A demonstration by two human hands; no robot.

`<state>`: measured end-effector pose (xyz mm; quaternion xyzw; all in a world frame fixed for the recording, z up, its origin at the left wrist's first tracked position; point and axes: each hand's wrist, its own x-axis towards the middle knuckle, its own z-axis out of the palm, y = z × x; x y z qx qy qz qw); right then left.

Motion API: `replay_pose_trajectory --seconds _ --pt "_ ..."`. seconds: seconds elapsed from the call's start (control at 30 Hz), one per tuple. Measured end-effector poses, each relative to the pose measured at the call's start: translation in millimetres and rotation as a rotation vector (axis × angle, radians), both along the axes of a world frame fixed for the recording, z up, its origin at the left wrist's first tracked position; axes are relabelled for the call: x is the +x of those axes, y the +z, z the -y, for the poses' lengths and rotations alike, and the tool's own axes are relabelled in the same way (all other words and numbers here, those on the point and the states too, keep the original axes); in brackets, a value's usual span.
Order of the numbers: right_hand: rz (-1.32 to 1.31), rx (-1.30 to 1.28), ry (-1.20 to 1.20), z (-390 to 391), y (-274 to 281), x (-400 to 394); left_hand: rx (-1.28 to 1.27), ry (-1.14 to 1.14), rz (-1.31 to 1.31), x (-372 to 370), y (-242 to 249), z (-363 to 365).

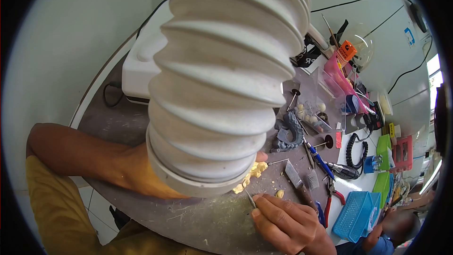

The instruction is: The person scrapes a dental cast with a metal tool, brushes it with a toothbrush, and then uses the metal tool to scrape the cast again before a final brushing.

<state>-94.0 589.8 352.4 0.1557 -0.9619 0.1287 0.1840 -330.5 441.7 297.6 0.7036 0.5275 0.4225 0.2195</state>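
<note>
A yellow dental cast (255,172) shows partly below the mouth of a wide white corrugated hose (217,89). My left hand (137,172) reaches behind the hose, which hides most of its fingers. One fingertip comes out at the far side, against the cast, so the hand appears closed on it. My right hand (285,224) is closed in a pinch around a thin metal carving tool (250,197), whose tip points at the cast's near edge. A small yellow chip (280,193) lies just above my right knuckles, and fine crumbs are scattered on the bench (198,222).
Right of the cast lie a knife (293,174), red-handled pliers (329,203), a blue pen-like tool (322,160) and a grey dental model (289,132). Farther right are a blue basket (349,215) and a clear box (325,99). Another person (394,231) sits at lower right.
</note>
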Motion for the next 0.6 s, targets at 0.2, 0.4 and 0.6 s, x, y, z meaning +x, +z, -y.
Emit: replay_pose_trajectory --seconds 0.2,0.4,0.6 --pt "0.061 -0.247 -0.164 6.9 -9.6 4.0 0.024 0.029 0.009 3.1 -0.6 4.6" --pt "0.0 -0.144 -0.11 -0.6 -11.6 0.2 0.07 0.02 0.043 2.2 2.1 -1.0" --pt "0.025 -0.306 -0.146 -3.1 -14.1 -0.3 -0.003 0.008 0.05 3.4 12.0 -0.8"
